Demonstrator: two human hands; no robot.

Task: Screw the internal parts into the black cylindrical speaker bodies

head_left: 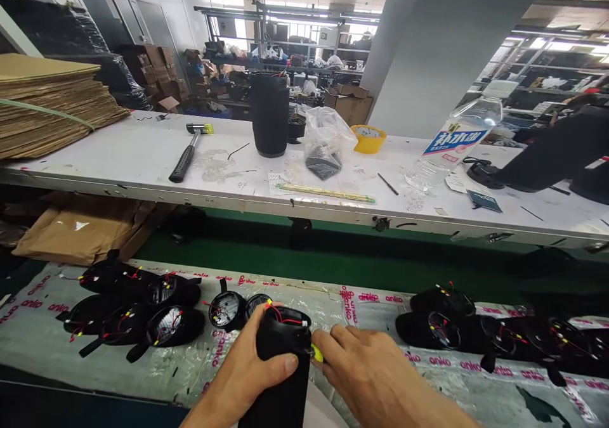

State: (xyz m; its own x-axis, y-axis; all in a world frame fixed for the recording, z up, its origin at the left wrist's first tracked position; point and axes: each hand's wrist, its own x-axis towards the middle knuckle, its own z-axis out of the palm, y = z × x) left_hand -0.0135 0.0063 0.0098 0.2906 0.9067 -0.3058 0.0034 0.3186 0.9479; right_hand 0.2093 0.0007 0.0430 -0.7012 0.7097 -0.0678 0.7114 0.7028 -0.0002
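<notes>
At far left on the upper tabletop (118, 155) lies a strapped stack of flat cardboard sheets (47, 108), followed by a hammer with a black handle and yellow head (189, 149). Farther right stand a tall black cylinder (269, 114), a clear plastic bag of dark parts (326, 146) and a yellow roll of tape (368, 138). A clear plastic water bottle (451, 142) with a blue-and-white label lies tilted beyond them. Below, a lower tabletop (157, 377) is covered by clear plastic and a sheet printed in pink lettering. At its left rests a cluster of black wired housings (133, 317), with two round black mesh-faced parts (227, 311) just beside them. The person's left hand (247, 371) is clenched around a black cylindrical housing (280, 377), which is held upright above the lower tabletop, with red wires (285, 316) at its top. The right hand (375, 377) sits just to its right, its fingers (333, 345) at a small yellow piece (317, 353) on the housing's side; whether they are gripping that piece cannot be told. At far right lies another cluster of black wired housings (490, 333).
</notes>
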